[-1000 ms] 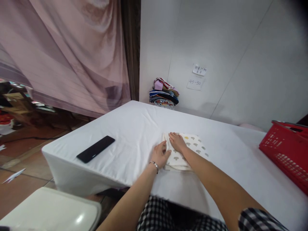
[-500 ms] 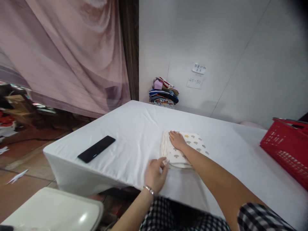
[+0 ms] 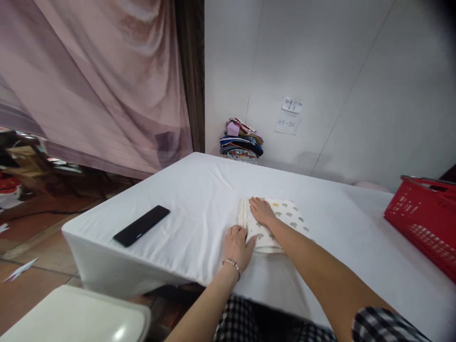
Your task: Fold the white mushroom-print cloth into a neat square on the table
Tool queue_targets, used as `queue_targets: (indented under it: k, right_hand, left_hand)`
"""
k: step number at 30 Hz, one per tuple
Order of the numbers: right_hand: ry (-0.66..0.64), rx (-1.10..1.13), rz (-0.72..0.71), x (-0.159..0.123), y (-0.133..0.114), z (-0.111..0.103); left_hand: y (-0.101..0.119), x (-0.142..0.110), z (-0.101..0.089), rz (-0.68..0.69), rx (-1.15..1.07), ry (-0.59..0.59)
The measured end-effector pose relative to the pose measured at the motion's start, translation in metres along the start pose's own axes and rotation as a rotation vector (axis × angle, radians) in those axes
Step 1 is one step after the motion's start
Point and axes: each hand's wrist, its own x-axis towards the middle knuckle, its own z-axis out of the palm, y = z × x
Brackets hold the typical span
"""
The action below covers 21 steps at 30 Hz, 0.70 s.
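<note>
A folded white cloth [image 3: 285, 221] printed with grey mushroom-like shapes and one yellow spot lies near the front edge of the table. My right hand [image 3: 261, 210] rests flat on its upper left part, fingers stretched out. At the cloth's near left corner is my left hand [image 3: 238, 248], wearing a bracelet, with its thumb apart from the fingers. Its fingertips are by the layered left edge, and I see nothing held between them.
The table [image 3: 199, 190] has a white cover. A black phone [image 3: 142, 225] lies on its left side, and a red basket [image 3: 420, 213] stands at the right. Folded clothes [image 3: 241, 140] are stacked beyond the far edge. A white stool [image 3: 81, 313] is at lower left.
My left hand has let go of the cloth's near left corner and moved slightly up and right, its fingers opening. My right hand stays on the cloth.
</note>
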Motion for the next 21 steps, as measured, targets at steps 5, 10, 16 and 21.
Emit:
queue_targets:
  k: [5,10,16,21]
  right_hand:
    - [-0.01,0.013,0.0,0.001,-0.001,0.0]
    - [0.004,0.028,-0.012,0.001,-0.001,-0.001]
    - [0.036,0.042,-0.045,-0.003,0.0,0.002]
    - [-0.022,0.061,-0.046,-0.001,0.003,0.0]
  left_hand:
    - [-0.003,-0.005,0.001,0.04,-0.028,0.076]
    - [-0.008,-0.01,0.001,0.063,-0.046,0.136]
    - [0.0,0.007,-0.013,-0.005,-0.042,0.241]
    - [0.025,0.033,-0.008,0.144,0.084,0.012]
